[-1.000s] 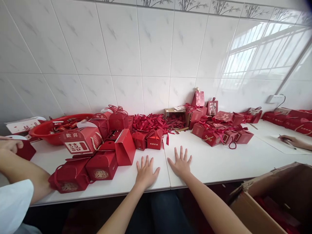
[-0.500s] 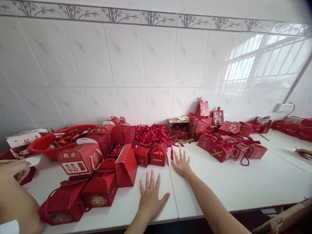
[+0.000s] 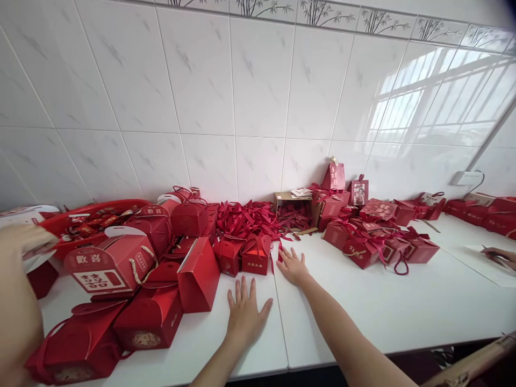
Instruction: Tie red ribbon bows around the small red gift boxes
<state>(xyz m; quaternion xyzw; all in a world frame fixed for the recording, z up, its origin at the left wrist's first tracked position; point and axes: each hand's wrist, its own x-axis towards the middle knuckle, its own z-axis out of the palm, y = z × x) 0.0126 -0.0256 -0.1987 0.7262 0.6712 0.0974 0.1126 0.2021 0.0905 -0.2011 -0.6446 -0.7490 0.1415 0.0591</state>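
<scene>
My left hand (image 3: 245, 317) lies palm down on the white table (image 3: 346, 306), fingers apart, holding nothing. To its left stands a tall red box (image 3: 199, 277). Farther forward, my right hand (image 3: 292, 266) also rests flat with its fingers spread, its fingertips close to a loose red ribbon end. Two small red boxes, one of them (image 3: 256, 255) with gold characters, sit left of my right hand. Behind them is a heap of red ribbons (image 3: 248, 220). A cardboard box (image 3: 294, 212) with more ribbons stands beside the heap.
At the left, another person's arm (image 3: 20, 301) reaches beside a red basin (image 3: 60, 228) of wrapped sweets. Several red gift boxes (image 3: 115, 263) fill the left side; more (image 3: 363, 250) lie at the right. Another person's hand (image 3: 500, 255) holds a pen over paper.
The view has shifted, and my spread hands remain on the table. At the left, the other person's hand has moved up toward the basin. The hand at the far right has come further into view.
</scene>
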